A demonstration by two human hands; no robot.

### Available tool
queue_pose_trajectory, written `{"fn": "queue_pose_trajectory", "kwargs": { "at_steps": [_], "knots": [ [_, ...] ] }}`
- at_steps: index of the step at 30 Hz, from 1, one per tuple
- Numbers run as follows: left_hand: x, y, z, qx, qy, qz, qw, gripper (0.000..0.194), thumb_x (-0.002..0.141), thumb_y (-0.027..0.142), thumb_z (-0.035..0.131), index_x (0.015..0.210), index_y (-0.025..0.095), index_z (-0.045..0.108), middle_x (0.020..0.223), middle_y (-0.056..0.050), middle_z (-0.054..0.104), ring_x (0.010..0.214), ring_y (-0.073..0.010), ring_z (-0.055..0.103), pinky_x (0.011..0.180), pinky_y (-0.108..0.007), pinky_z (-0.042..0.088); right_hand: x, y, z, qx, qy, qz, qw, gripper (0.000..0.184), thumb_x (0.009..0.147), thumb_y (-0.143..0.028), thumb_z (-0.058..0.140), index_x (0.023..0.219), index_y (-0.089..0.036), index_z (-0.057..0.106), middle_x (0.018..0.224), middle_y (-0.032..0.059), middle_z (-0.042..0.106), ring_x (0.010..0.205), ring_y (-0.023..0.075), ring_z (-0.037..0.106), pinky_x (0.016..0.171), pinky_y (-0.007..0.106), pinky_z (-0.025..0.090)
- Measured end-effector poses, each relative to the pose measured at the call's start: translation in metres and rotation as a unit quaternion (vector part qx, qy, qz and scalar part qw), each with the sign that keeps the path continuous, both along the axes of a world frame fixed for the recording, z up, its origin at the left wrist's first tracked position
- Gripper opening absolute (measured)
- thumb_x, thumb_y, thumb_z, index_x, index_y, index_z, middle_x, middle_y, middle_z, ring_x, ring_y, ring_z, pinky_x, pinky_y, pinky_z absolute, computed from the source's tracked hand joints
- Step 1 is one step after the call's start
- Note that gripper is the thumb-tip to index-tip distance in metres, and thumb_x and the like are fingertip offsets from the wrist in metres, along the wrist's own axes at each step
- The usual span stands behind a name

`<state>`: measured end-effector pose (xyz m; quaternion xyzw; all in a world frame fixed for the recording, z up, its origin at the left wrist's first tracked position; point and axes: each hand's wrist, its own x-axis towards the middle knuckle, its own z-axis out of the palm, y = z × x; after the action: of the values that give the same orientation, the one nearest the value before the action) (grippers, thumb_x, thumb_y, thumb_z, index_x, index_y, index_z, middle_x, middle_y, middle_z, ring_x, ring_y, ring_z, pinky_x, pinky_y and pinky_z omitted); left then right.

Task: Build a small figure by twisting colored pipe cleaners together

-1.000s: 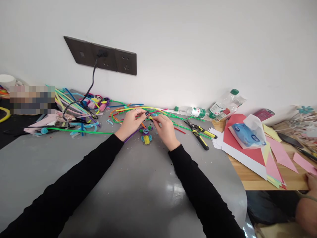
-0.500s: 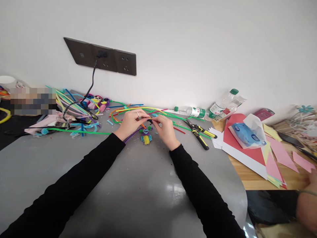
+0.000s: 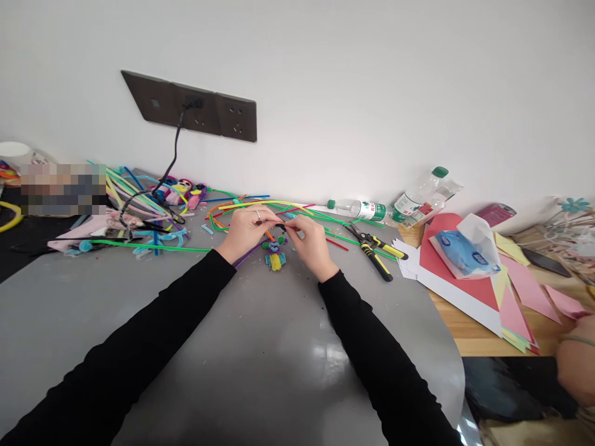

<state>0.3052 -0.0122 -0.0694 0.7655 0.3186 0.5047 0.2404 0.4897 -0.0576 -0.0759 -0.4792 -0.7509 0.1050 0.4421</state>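
Left hand (image 3: pixel 247 233) and right hand (image 3: pixel 309 246): both bare, close together above the grey, smooth surface (image 3: pixel 232 359). On each, thumb and forefinger pressed into a pinch, the tips meeting. Dark speck where they meet, nail or material unclear; cannot tell what, if anything, is gripped. Silver-coloured band ring (image 3: pixel 258 215) on left hand.

Just on the near side of the fingertips: small fuzzy figure in purple, blue and yellow (image 3: pixel 275 255), round green knobs at its top, lying on the surface, apart from both hands. Beyond the hands, a loose tangle of long fuzzy craft stems, green, yellow and orange (image 3: pixel 264 203).

Right of the right hand: metal pliers with black-and-yellow handles (image 3: pixel 375 260). Past them, clear plastic bottle with green cap (image 3: pixel 369 210), on its side; label white and green with red characters, too small to read. Farther right, a clear upright-leaning bottle, also green-capped (image 3: pixel 409 201), label likewise unreadable. Beyond, blue-and-white soft tissue pack (image 3: pixel 458 255) on a red paper sheet (image 3: pixel 430 238); dark-blue ovals carry white lettering, not legible. Far right, another person's arm (image 3: pixel 576 359)
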Motion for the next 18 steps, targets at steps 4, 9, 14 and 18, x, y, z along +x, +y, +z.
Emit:
{"fn": "queue_pose_trajectory", "kwargs": {
  "at_steps": [4,9,14,18],
  "knots": [
    [0.0023,-0.0026,0.0005,-0.005,0.005,0.023,1.0,0.022,0.089,0.031,0.064,0.074,0.023,0.079,0.081,-0.005,0.078,0.078,-0.0214,0.071,0.076,-0.034,0.055,0.0001,0.0004,-0.0006,-0.006,0.0,-0.001,1.0,0.021,0.099,-0.025,0.055,0.084,-0.023,0.069,0.082,0.0045,0.069,0.079,0.0204,0.062,0.077,0.033,0.05],
    [0.0029,-0.0019,-0.0009,-0.033,-0.018,0.024,0.999,0.019,0.087,0.031,0.065,0.079,0.021,0.079,0.085,-0.006,0.079,0.08,-0.0209,0.07,0.072,-0.031,0.054,0.0014,0.004,-0.0042,-0.022,0.035,0.004,0.999,0.019,0.1,-0.028,0.055,0.092,-0.023,0.072,0.089,0.0053,0.073,0.08,0.02,0.066,0.078,0.033,0.053],
    [0.0012,0.0021,-0.0019,-0.097,-0.029,0.022,0.995,0.025,0.085,0.04,0.068,0.09,0.019,0.08,0.093,-0.008,0.08,0.087,-0.0234,0.072,0.068,-0.03,0.055,0.0032,0.006,-0.0061,-0.005,0.038,-0.002,0.999,0.021,0.101,-0.029,0.054,0.097,-0.023,0.074,0.094,0.0074,0.075,0.086,0.0218,0.068,0.081,0.034,0.054],
    [0.0015,0.0046,-0.0042,-0.123,-0.023,-0.003,0.992,0.031,0.084,0.047,0.07,0.09,0.017,0.078,0.094,-0.009,0.079,0.088,-0.0243,0.072,0.071,-0.031,0.056,0.0033,0.0046,-0.0051,0.003,0.009,-0.011,1.0,0.022,0.103,-0.028,0.053,0.1,-0.024,0.074,0.094,0.0079,0.074,0.089,0.0229,0.068,0.082,0.035,0.053]
  ]
}}
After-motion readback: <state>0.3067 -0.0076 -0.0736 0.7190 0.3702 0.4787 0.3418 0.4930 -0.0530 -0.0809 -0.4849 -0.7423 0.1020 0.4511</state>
